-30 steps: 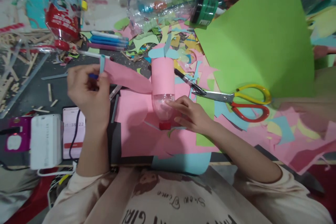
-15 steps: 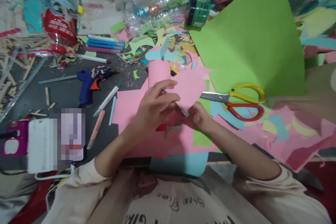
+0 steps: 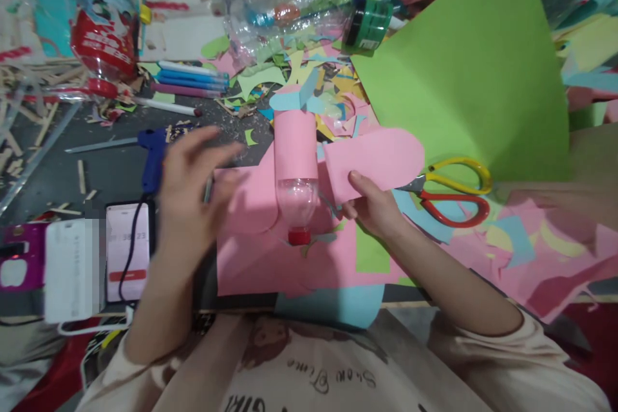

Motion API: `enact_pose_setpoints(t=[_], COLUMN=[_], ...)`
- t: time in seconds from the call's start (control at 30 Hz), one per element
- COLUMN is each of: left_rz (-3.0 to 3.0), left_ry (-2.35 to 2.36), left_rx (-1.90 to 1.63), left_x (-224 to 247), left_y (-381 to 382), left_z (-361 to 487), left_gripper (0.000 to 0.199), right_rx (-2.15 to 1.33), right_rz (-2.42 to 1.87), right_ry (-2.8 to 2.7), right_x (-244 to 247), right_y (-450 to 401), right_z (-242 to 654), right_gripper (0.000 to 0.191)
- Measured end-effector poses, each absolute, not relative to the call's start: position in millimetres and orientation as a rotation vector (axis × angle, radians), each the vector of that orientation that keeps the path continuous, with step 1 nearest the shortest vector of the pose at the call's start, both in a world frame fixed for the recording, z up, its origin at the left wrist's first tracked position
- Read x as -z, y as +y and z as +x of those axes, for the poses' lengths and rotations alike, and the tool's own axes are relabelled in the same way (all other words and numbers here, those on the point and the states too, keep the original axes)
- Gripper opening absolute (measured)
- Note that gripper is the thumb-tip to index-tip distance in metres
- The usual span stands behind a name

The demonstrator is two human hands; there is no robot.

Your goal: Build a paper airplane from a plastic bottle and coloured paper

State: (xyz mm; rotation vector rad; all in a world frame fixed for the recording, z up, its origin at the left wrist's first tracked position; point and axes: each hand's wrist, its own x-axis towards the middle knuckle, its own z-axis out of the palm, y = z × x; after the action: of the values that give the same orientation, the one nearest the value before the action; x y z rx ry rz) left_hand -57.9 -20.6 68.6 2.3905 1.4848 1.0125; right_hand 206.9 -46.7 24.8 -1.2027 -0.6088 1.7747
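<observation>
My right hand (image 3: 376, 206) pinches a pink paper piece (image 3: 381, 158) with one rounded end, thumb on top. Left of that paper lies a plastic bottle (image 3: 298, 196) wrapped in pink paper, its red cap pointing toward me and light blue paper strips (image 3: 299, 100) at its far end. My left hand (image 3: 196, 187), slightly blurred, is raised over the table with its fingers apart and nothing visible in them. It partly covers the blue glue gun (image 3: 153, 158) and hides the markers beneath it.
Scissors (image 3: 456, 196) with yellow and red handles lie right of the paper. A large green sheet (image 3: 473, 77) leans behind them. Paper scraps, several markers (image 3: 190, 80), a red-labelled bottle (image 3: 103, 38) and a phone (image 3: 126, 251) surround the work area.
My left hand has let go of the pink paper and moved left toward the glue gun. The pink paper has turned flat and shifted right in my right hand, uncovering the bottle.
</observation>
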Motion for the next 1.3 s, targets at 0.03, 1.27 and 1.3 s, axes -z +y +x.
enact_pose_setpoints(t=[0.03,1.27,1.3], left_rz=[2.327,1.848,1.883], left_ry=[1.704,1.876,1.882], left_rx=[-0.982,-1.034,-1.031], left_x=[-66.2,-29.4,-27.5], left_y=[-16.7,-14.7,-15.5], left_z=[-76.7,-28.8,-31.0], left_gripper=[0.027,0.037,0.034], right_rx=[-1.745,-1.846,-1.837], right_rz=[-1.197,-1.022,-1.027], right_ry=[-0.619,-0.394,-0.365], right_x=[-23.7,-6.5,-7.2], right_y=[-45.9,-43.0,-43.2], right_z=[207.4,203.3,202.8], right_gripper=[0.053,0.031,0.033])
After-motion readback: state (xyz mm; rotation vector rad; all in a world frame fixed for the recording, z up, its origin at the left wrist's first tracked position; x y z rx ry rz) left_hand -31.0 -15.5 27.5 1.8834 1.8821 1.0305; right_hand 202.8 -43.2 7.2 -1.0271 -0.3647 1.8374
